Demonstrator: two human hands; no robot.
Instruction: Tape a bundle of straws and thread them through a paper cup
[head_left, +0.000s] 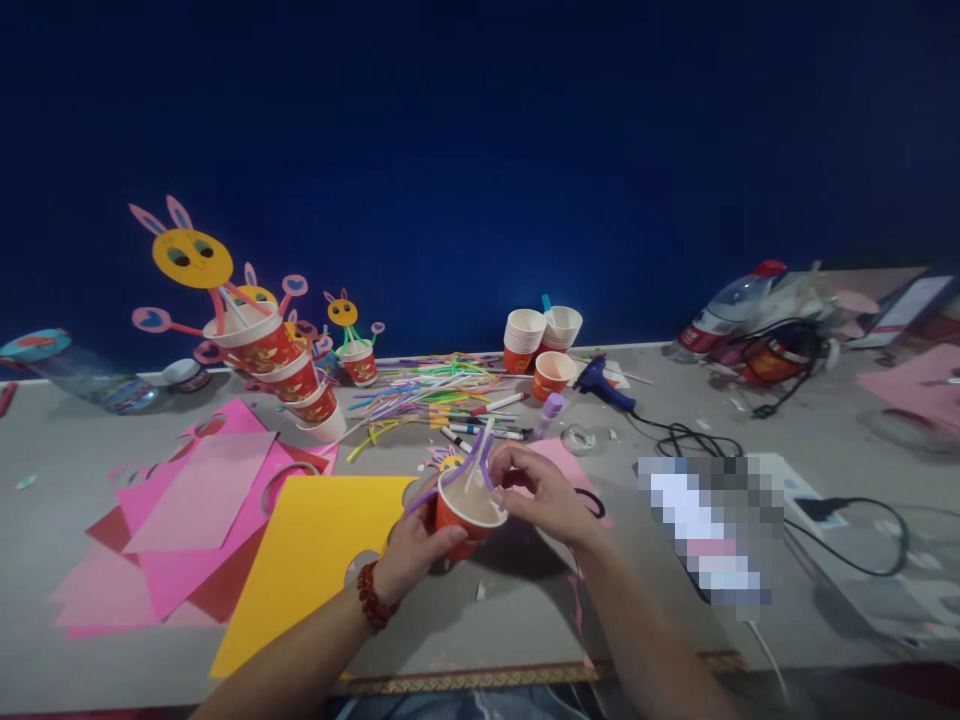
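My left hand (412, 555) is wrapped around a red and white paper cup (461, 530), which tilts slightly above the table. Purple straws (480, 455) and a white straw (489, 432) stick up out of its mouth. One purple straw bends over the rim on the left; another bends down on the right to my right hand (536, 490). The fingers of that hand are pinched at the cup's right rim, around the end of this straw, and partly hide it. Behind the cup a small yellow bunny face (450, 463) is partly covered.
Yellow card (315, 560) and pink sheets (202, 490) lie left, before stacked bunny cups (255, 345). Loose straws (435, 385), markers (487, 432), a glue stick (550, 412), paper cups (523, 340) and a blue glue gun (604, 385) sit behind. A blurred-out device (705, 530) lies right.
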